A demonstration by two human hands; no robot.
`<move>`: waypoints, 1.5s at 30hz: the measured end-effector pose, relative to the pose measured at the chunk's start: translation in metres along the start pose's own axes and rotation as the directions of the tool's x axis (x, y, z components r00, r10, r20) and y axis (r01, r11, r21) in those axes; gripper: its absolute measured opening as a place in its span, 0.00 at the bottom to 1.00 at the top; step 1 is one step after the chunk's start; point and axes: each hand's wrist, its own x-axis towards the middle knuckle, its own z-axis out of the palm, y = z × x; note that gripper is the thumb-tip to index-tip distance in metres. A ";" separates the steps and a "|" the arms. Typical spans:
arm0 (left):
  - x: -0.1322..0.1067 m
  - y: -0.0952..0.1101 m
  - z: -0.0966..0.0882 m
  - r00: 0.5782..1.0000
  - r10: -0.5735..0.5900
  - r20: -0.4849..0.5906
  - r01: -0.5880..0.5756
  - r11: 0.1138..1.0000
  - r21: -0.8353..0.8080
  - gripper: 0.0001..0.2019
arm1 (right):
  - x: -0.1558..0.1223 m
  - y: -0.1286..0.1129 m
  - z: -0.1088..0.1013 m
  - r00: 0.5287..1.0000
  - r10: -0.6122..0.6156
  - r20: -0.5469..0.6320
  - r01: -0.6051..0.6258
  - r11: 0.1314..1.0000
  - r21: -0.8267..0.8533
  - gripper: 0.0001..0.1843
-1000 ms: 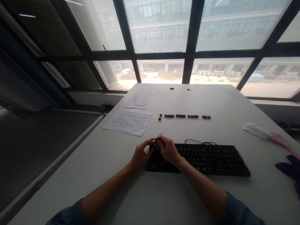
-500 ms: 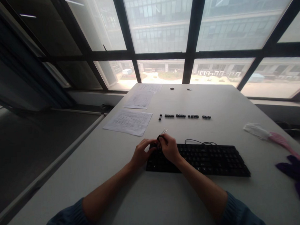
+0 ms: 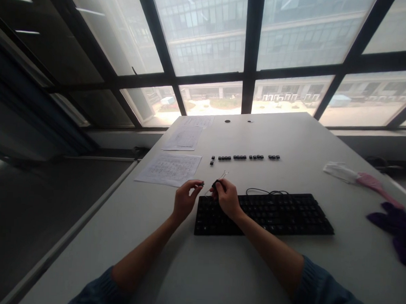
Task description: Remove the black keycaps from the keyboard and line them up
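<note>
Near keyboard (image 3: 274, 213) — black keycap (image 3: 202, 184), wire puller (image 3: 222, 175).

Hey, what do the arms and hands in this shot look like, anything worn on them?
The left hand and right hand are bare: no gloves, no ring or watch visible. Dark blue-green knitted sleeves end near the elbows, forearms uncovered.

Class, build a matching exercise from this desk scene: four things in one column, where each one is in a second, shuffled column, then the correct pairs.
1. keyboard
2. row of loose keys
3. single key
4. wire tool

A. in the grip of the right hand
B. pinched by the left hand
C. lined up beyond the keyboard
D. flat, partly hidden by the right hand

Pairs: 1-D, 2-C, 3-B, 4-A
</note>
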 end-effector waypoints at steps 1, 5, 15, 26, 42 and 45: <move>0.011 -0.005 0.005 1.000 -0.015 -0.001 0.015 1.000 0.008 0.08 | 0.000 0.001 0.000 1.000 0.001 0.002 -0.001 1.000 0.003 0.15; 0.059 -0.031 0.038 0.996 0.046 0.082 -0.048 0.998 0.031 0.05 | 0.000 0.002 0.000 1.000 0.004 0.012 -0.004 1.000 0.010 0.14; 0.110 -0.065 0.099 0.969 0.046 0.245 -0.144 0.905 0.399 0.02 | 0.001 0.002 -0.002 0.999 0.010 0.037 -0.009 1.000 -0.016 0.13; 0.112 -0.068 0.101 0.973 0.020 0.231 -0.110 0.918 0.381 0.01 | 0.000 0.005 -0.002 0.999 0.021 0.037 -0.020 1.000 -0.022 0.13; 0.112 -0.071 0.099 0.975 0.006 0.224 -0.090 0.925 0.369 0.03 | 0.000 0.001 -0.002 0.999 0.024 -0.034 -0.024 1.000 0.017 0.17; 0.112 -0.072 0.100 0.978 -0.003 0.209 -0.076 0.926 0.369 0.04 | 0.000 0.002 -0.002 0.999 0.023 -0.029 -0.022 1.000 0.018 0.17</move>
